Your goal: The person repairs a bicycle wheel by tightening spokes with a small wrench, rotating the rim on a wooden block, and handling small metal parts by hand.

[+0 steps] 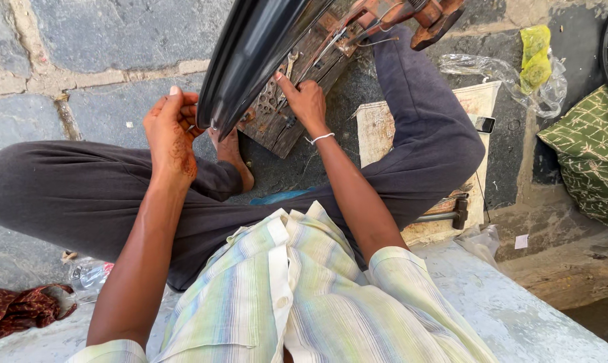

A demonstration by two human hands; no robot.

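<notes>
1. A person is sitting cross-legged on grey stone paving, seen from above, wearing a pale striped shirt and dark trousers.
2. The left hand [171,134] is gripping the lower edge of a curved glossy black metal mudguard [250,54] — fingers curled round its rim.
3. The right hand [306,101] is resting on a worn wooden board [297,101] under the mudguard, fingers bent among small metal spanners [277,94]; whether it is pinching one, I cannot tell.
4. A steel-headed hammer [452,212] is lying near the right knee — well apart from both hands.
5. A green patterned cushion [589,154] is sitting at the right edge.
</notes>
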